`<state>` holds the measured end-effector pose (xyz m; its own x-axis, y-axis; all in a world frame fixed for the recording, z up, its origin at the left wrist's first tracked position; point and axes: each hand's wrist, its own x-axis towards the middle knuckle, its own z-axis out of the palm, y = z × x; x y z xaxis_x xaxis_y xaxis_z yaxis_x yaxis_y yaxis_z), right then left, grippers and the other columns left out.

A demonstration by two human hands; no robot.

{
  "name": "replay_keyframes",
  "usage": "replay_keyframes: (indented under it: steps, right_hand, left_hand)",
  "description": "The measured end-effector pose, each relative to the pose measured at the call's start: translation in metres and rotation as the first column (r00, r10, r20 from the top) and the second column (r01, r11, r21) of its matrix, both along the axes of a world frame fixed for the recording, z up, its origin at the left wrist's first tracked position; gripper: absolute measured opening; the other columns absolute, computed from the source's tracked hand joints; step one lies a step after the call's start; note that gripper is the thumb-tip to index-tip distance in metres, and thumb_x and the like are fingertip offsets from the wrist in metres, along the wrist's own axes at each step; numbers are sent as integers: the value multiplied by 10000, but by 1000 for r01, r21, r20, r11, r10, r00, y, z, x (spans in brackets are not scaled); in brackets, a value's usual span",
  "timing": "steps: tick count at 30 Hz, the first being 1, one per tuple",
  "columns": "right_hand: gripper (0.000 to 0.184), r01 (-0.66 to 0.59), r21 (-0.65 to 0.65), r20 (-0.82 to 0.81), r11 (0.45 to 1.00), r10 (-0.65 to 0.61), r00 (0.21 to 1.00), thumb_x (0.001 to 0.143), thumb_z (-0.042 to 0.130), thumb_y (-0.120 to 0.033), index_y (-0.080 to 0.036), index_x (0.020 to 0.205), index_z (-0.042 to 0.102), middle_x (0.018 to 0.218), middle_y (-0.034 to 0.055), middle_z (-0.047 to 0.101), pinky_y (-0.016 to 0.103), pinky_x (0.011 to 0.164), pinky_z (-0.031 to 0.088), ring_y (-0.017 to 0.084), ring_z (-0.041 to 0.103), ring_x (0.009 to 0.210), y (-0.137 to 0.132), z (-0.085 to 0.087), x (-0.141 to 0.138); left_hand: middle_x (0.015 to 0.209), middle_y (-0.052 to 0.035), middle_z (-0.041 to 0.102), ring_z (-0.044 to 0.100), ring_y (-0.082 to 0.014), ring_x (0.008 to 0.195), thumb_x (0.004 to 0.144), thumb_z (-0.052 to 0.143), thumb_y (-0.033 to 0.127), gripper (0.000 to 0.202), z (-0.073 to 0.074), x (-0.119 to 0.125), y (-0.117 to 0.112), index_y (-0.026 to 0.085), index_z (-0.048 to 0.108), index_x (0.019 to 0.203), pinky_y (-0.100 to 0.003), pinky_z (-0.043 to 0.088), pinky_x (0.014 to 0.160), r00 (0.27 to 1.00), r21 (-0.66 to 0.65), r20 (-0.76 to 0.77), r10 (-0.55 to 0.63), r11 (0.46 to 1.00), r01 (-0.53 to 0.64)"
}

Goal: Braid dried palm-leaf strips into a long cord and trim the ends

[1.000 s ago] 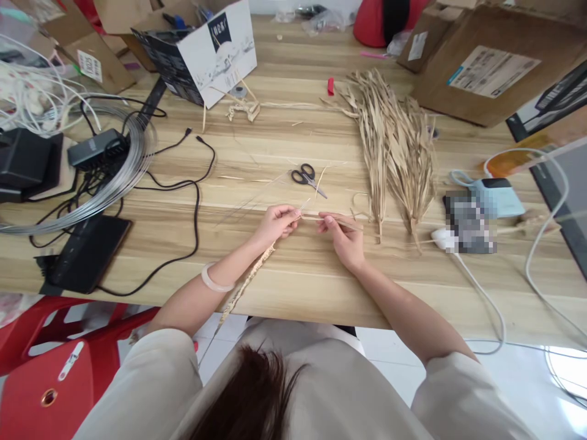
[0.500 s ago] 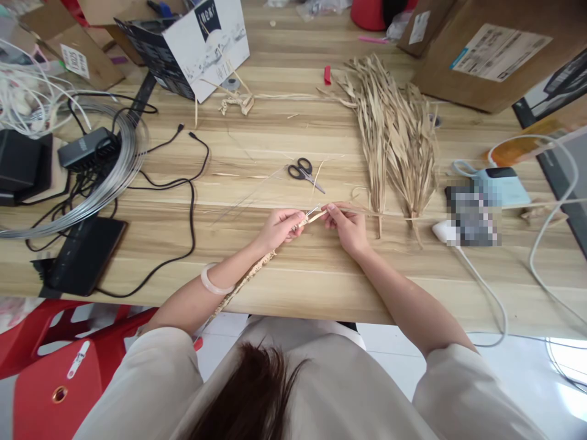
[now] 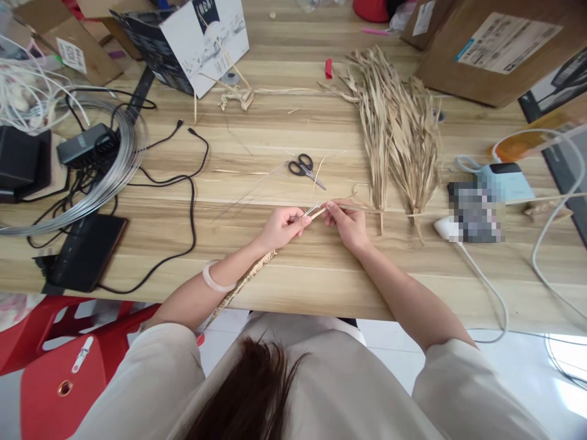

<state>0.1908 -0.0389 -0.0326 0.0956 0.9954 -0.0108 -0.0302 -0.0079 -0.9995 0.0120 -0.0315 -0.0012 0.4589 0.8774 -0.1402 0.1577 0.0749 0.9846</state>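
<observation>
My left hand (image 3: 288,227) is closed around the upper end of a braided straw cord (image 3: 247,280), which runs down past my forearm and over the table's front edge. Thin metal wire tips poke out beyond its thumb. My right hand (image 3: 345,221) pinches a long dry straw strip (image 3: 318,213) that stretches between both hands and trails off to the right. Just above the hands lie black-handled scissors (image 3: 306,170), apart from them. Two bundles of dried leaf strips (image 3: 394,134) lie beyond my right hand. Fingertips of both hands partly hide the joint between strip and cord.
To the left are a coil of metal wire (image 3: 123,165), black cables (image 3: 192,208) and a dark tablet-like device (image 3: 89,252). A printed box (image 3: 208,46) and a woven straw piece (image 3: 236,98) are at the back. On the right are a cardboard box (image 3: 458,67), a light-blue device (image 3: 511,182) and a white cable (image 3: 488,287).
The left hand's fingers have shifted slightly along the cord, with the thumb now further forward. The right hand keeps its pinch on the strip. The whole view has shifted a little.
</observation>
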Motion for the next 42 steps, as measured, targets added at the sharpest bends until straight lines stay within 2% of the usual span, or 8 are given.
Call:
replay_keyframes:
  steps: [8,14,22,27,32,36,42]
  right_hand:
    - [323,-21,8,-31,1000,21,999,762,657,-483,-161,745,680,596,-1,626,220,455,396,78,529,465,0,-1,1]
    - [318,-12,0,-27,1000,12,1000,765,657,-474,-157,757,680,607,-4,623,219,470,403,74,528,474,-2,3,-1]
    - [320,12,12,-14,1000,-12,1000,768,653,-472,-153,749,674,611,2,618,214,462,383,70,521,470,-4,3,-4]
    - [356,5,-19,22,1000,-4,1000,762,627,-509,-155,741,651,618,-5,601,210,444,365,65,502,463,2,1,-8]
    - [362,-26,-125,63,992,35,997,765,616,-497,-157,646,588,539,-21,557,198,368,290,52,443,387,13,4,-10]
    - [401,-91,-124,117,988,106,987,792,587,-509,-165,591,546,418,-46,481,188,333,250,45,374,327,15,6,-5]
    - [407,-139,-119,13,983,142,990,750,638,-541,-161,631,556,455,-38,532,172,332,297,47,421,341,11,4,3]
  left_hand:
    - [476,28,485,352,-43,414,747,652,449,346,-8,-4,4,134,569,630,-178,231,413,997,32,-69,34,999,-32]
    - [480,20,496,352,-46,421,775,625,423,346,-8,-4,3,139,537,598,-180,239,421,997,68,-68,23,998,-18]
    - [467,27,476,344,-43,411,744,646,461,369,-7,-5,5,143,530,599,-188,226,416,996,20,-82,45,999,-44]
    - [474,49,460,312,-29,388,760,619,492,374,-10,-6,8,143,538,653,-183,219,406,994,-57,-74,75,995,-80]
    - [487,53,468,318,-25,387,741,628,495,373,-14,-6,12,146,525,664,-179,224,403,994,-74,-39,100,992,-103]
    - [497,57,461,319,-25,382,749,619,492,365,-12,-8,13,145,530,677,-179,226,401,991,-91,-66,116,988,-121]
    - [508,45,480,335,-34,406,762,599,506,379,-11,-7,12,142,538,675,-182,224,415,990,-46,-123,67,996,-73]
